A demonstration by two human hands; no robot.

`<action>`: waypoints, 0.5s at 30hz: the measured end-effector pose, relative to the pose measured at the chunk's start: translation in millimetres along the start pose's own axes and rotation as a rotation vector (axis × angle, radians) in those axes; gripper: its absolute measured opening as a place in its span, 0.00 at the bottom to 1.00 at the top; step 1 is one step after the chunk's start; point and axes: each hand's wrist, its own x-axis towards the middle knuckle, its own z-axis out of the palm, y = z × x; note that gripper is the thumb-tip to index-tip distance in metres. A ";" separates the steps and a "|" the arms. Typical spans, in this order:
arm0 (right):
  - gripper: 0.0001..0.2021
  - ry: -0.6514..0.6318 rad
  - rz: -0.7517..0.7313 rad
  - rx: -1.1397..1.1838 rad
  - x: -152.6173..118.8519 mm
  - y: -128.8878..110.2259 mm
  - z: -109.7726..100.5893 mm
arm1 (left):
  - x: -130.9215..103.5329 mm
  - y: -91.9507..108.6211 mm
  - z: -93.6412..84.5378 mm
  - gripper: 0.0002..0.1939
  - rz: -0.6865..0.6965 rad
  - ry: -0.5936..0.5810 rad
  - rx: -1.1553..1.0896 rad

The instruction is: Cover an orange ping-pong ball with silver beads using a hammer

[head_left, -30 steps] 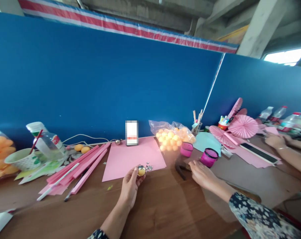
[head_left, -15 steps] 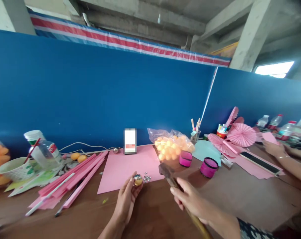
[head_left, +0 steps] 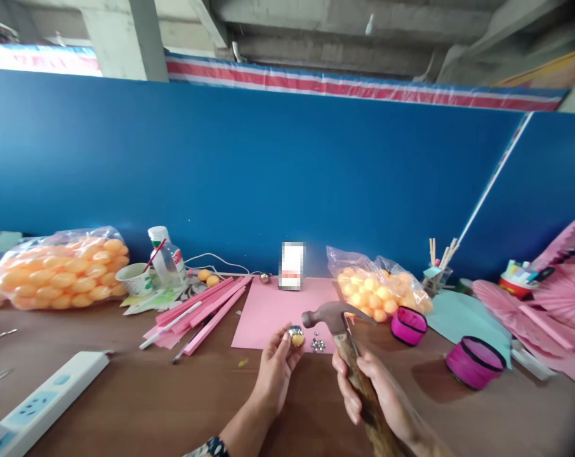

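Between the thumb and fingers of my left hand (head_left: 278, 365) is a small ball (head_left: 296, 336), partly covered in shiny silver pieces with a yellow-orange part showing below. My right hand (head_left: 370, 387) is wrapped round the wooden handle of a claw hammer (head_left: 337, 315). Its metal head is raised just right of the ball, apart from it, with the claw pointing right. Several small shiny silver pieces (head_left: 318, 343) lie between my hands on the near edge of a pink sheet (head_left: 263, 317).
Bags of orange balls (head_left: 63, 273) stand left and back right. Pink strips (head_left: 211, 311), a bottle (head_left: 167, 260) and a cup (head_left: 135, 279) are left of the sheet. A power strip (head_left: 54, 397) lies front left. Magenta mesh bands (head_left: 476, 363) and pink fans (head_left: 511, 311) are at right.
The view has swung left, bringing the power strip and the left bag into sight. The hammer has turned and its head is now closer to the ball. Both hands keep their hold.
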 end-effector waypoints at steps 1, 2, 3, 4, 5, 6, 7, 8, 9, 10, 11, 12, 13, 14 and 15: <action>0.14 0.005 -0.015 0.032 2.9 4.9 -3.3 | 0.8 0.2 -0.1 0.17 0.008 0.011 0.004; 0.13 0.022 -0.015 0.050 4.7 10.2 -6.8 | 1.4 0.2 -0.2 0.16 0.013 0.018 0.008; 0.13 0.046 -0.008 0.059 5.4 15.6 -10.2 | 1.8 0.0 -0.4 0.16 0.016 0.021 0.013; 0.12 0.072 0.001 0.066 5.2 20.9 -13.3 | 2.1 -0.3 -0.6 0.17 0.016 0.021 0.017; 0.12 0.097 0.008 0.073 4.3 25.7 -15.7 | 2.1 -0.7 -0.9 0.17 0.017 0.019 0.021; 0.12 0.119 0.012 0.080 3.0 29.7 -17.4 | 2.0 -1.1 -1.1 0.17 0.019 0.020 0.025; 0.12 0.136 0.015 0.085 1.6 32.8 -18.2 | 1.9 -1.5 -1.3 0.17 0.021 0.024 0.032; 0.12 0.148 0.017 0.086 0.2 34.7 -18.0 | 1.6 -1.7 -1.4 0.17 0.021 0.032 0.042; 0.12 0.153 0.022 0.084 -1.0 35.4 -17.1 | 1.4 -1.9 -1.4 0.17 0.022 0.042 0.055; 0.12 0.152 0.032 0.077 -2.0 35.2 -15.4 | 1.2 -1.9 -1.2 0.17 0.022 0.052 0.068; 0.13 0.148 0.044 0.068 -2.8 34.1 -13.3 | 1.1 -1.8 -0.9 0.16 0.023 0.059 0.080; 0.13 0.139 0.052 0.061 -3.5 32.6 -11.0 | 0.9 -1.6 -0.5 0.16 0.022 0.059 0.091; 0.14 0.127 0.060 0.055 -4.1 31.0 -8.8 | 0.7 -1.4 0.0 0.16 0.021 0.052 0.098; 0.14 0.114 0.071 0.050 -4.8 29.4 -6.7 | 0.6 -1.2 0.5 0.16 0.020 0.040 0.103; 0.13 0.104 0.083 0.048 -5.5 28.0 -5.0 | 0.5 -1.0 0.9 0.16 0.017 0.030 0.107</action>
